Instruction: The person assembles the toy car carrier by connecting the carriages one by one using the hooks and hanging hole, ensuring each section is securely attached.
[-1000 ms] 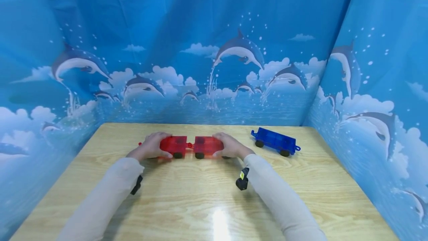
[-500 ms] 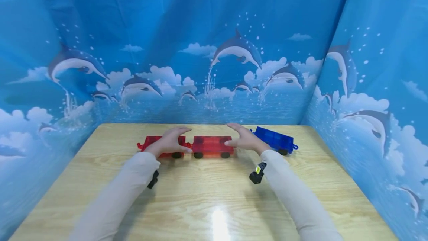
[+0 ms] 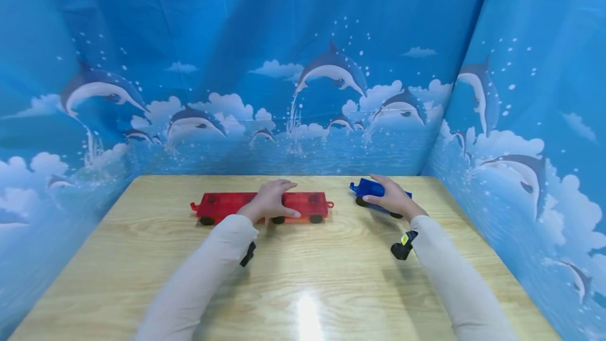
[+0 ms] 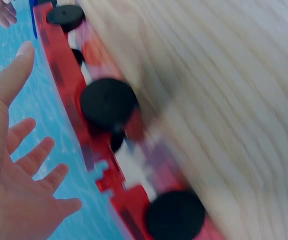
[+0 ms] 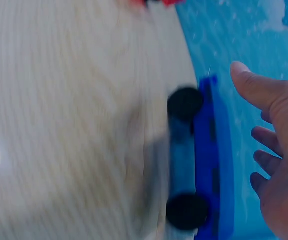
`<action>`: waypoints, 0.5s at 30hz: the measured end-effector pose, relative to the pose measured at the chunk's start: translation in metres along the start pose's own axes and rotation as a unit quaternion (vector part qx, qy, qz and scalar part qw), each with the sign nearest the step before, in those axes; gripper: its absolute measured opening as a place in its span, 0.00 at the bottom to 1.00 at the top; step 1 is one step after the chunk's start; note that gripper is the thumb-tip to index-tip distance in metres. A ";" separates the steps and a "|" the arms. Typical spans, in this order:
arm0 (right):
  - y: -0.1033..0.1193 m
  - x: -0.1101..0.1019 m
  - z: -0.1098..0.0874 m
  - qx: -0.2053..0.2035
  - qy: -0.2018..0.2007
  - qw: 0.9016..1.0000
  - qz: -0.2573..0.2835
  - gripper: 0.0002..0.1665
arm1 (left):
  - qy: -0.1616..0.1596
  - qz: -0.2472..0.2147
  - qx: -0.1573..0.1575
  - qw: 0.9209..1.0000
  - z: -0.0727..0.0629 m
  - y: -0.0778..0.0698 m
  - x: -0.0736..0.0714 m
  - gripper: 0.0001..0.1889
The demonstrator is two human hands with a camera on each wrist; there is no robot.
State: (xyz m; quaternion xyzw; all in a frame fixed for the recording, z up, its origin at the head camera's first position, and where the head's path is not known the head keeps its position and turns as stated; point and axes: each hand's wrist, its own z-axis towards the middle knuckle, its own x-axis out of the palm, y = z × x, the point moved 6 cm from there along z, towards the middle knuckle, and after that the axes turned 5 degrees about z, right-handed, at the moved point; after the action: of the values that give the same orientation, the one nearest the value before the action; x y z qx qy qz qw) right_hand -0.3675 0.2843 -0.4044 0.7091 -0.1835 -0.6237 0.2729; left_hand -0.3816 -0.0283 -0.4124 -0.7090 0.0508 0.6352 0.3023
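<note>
Two red translucent toy train cars stand hooked end to end on the table: the left red car (image 3: 222, 205) and the right red car (image 3: 310, 203). Over the place where they join hovers my left hand (image 3: 271, 201), fingers spread and holding nothing. In the left wrist view the coupling (image 4: 111, 177) between the cars shows beside that hand. A blue toy train car (image 5: 214, 165) stands apart to the right, slightly angled. Above it is my right hand (image 3: 390, 197), with thumb and fingers apart; the right wrist view shows a gap between hand and car.
The wood-grain table (image 3: 284, 278) reaches back to a blue dolphin-print curtain (image 3: 227, 67). Another curtain panel (image 3: 535, 120) borders the right side. A hook (image 3: 330, 204) on the right red car points toward the blue car.
Both hands have let go of the red cars and moved right. The left is now over their joint, the right over the blue car. The cars stay on the table.
</note>
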 end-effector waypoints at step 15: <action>-0.044 -0.005 0.000 0.032 -0.019 0.999 -0.011 0.51 | 0.014 -0.065 -0.025 0.997 0.011 -0.011 0.024 0.46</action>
State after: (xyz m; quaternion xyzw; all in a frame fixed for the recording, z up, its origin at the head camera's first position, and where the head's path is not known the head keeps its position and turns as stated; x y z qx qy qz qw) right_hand -0.3714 0.3218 -0.4272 0.7074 -0.2007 -0.6336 0.2403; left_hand -0.3819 -0.0066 -0.4306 -0.7270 -0.0067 0.6051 0.3244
